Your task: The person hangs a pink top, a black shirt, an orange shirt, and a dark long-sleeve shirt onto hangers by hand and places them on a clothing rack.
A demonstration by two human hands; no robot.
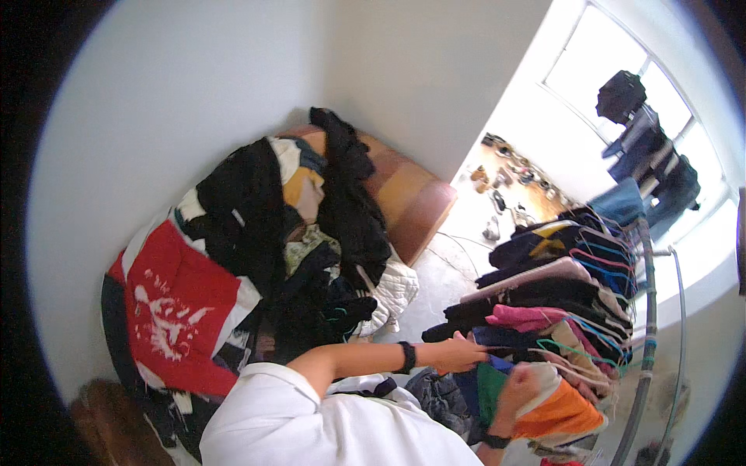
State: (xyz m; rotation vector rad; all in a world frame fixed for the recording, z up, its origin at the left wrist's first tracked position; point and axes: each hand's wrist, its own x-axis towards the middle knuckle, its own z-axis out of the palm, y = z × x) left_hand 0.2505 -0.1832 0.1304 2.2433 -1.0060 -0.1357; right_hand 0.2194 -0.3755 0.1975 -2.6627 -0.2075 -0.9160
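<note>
My left hand [460, 353], a dark band on its wrist, reaches across to the front ends of clothes on a hanging rail [646, 361]. Its fingers are at a dark blue garment [501, 337] and a thin pale hanger; whether they grip either is unclear. My right hand [517, 389] is blurred, its fingers curled. It is in front of an orange and white garment [562, 410] and beside a green one [488, 387]; I cannot tell if it holds cloth. A pink garment [521, 316] and several dark ones hang farther along the rail.
On the left, a heap of clothes includes a red printed garment [180, 303], black garments [245, 209] and a white quilted jacket [396, 288]. Behind it stands a brown patterned panel [408, 198]. Shoes [492, 227] line the far floor; more clothes [653, 151] hang by the window.
</note>
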